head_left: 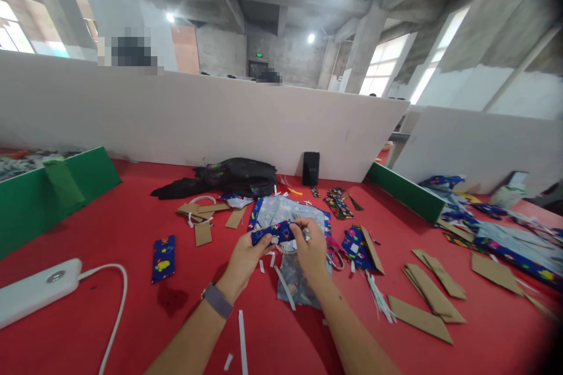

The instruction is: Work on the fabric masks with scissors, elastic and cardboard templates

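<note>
Both hands grip a blue printed fabric strip at frame centre.
The left hand (246,255) and right hand (310,246) pinch the fabric strip (273,232) closed at its ends; its long axis runs left-right, rising slightly rightward.

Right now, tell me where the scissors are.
The scissors lie on the red table, just right of the right hand, beside the patterned fabric pieces.

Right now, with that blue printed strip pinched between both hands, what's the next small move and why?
Probably lower the blue printed strip toward the red table. The left hand and right hand each pinch one end, holding it in the air above the pale fabric sheet, with the scissors lying just right of the right hand. Judging from this view, setting it flat would free a hand.
</note>
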Tool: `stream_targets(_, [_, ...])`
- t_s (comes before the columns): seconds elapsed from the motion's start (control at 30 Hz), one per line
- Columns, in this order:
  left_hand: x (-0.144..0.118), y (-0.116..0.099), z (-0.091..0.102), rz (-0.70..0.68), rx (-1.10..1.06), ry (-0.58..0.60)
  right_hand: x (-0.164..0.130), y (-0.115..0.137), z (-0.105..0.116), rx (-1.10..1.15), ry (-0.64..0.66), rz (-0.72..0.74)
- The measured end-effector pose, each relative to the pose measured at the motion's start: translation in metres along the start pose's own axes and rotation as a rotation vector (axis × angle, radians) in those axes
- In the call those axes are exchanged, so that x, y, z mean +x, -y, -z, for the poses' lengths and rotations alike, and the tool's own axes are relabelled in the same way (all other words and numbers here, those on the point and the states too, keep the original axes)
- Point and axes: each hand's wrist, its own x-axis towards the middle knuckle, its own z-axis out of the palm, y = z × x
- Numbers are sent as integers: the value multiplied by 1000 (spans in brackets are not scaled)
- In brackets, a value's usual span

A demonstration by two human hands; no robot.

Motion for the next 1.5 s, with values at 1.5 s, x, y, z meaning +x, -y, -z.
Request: stream_targets(1.5, [-4,-12,9,-359,591,120,-2,-5,1,-242,100,329])
